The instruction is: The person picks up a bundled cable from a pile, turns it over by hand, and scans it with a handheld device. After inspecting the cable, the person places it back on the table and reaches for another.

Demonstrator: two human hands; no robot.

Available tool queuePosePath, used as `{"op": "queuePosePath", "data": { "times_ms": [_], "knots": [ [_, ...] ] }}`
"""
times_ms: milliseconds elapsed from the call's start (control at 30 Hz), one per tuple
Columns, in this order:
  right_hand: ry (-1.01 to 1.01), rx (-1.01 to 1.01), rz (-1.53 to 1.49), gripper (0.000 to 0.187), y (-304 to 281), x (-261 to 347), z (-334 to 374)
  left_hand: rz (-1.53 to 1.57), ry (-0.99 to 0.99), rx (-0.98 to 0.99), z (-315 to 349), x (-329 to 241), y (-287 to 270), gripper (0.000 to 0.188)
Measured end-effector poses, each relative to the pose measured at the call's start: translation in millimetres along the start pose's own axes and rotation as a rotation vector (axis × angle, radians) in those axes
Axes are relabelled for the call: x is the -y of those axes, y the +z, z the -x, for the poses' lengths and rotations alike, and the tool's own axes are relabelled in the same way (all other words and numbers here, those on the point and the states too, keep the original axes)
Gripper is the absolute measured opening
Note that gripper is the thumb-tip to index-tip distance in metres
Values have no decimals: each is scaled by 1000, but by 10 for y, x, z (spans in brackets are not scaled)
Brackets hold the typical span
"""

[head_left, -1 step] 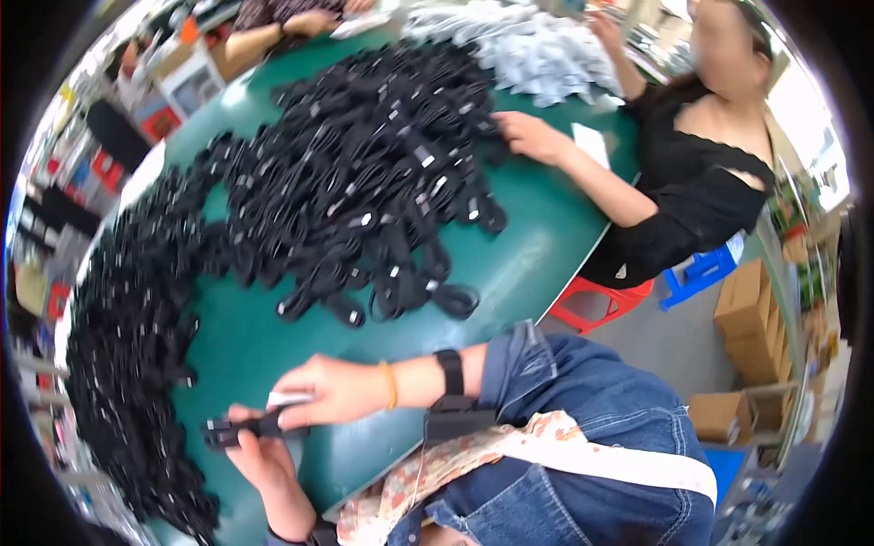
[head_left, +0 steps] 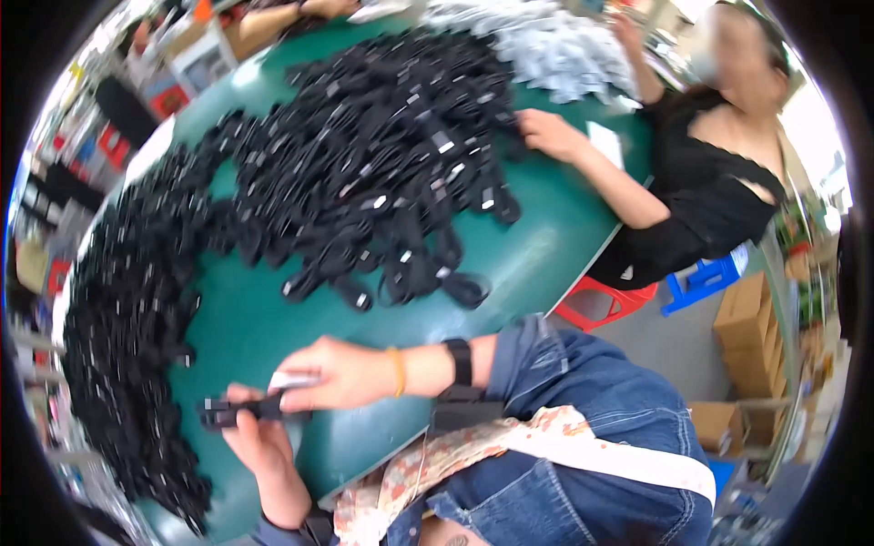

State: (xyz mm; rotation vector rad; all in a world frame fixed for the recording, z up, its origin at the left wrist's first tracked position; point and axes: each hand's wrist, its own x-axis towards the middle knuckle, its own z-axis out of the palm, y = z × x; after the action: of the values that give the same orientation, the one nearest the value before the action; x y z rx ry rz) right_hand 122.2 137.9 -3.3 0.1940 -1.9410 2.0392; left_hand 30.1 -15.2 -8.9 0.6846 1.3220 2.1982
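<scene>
Fingers everywhere on the black bundle (head_left: pixel 217 415), so its middle is covered, and the left hand (head_left: pixel 262 444) loses part of its fingers behind it! The right hand (head_left: pixel 341 375) masks one end, its thumb across the white piece (head_left: pixel 298 378), which is too small and smeared to identify. Over in the dark pile (head_left: pixel 364 136), cords overlap so thickly that single ones vanish, their tags too tiny to read. The co-worker (head_left: pixel 719 173) has a blurred head, and that near hand's (head_left: pixel 551 135) grip can't be told. Up top, another person's arm (head_left: pixel 269 27) and the pale pile (head_left: pixel 569 59) are cut off by the edge!
</scene>
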Motion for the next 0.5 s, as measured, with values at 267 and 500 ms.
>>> {"op": "queuePosePath", "data": {
  "times_ms": [267, 500],
  "knots": [
    [183, -48, -311, 27, 39, -18, 30, 84, -95, -8, -178, -7, 152, 39],
    [334, -50, -200, 38, 19, 91, 48, 77, -212, -5, -97, -36, 65, 42]
  ]
}}
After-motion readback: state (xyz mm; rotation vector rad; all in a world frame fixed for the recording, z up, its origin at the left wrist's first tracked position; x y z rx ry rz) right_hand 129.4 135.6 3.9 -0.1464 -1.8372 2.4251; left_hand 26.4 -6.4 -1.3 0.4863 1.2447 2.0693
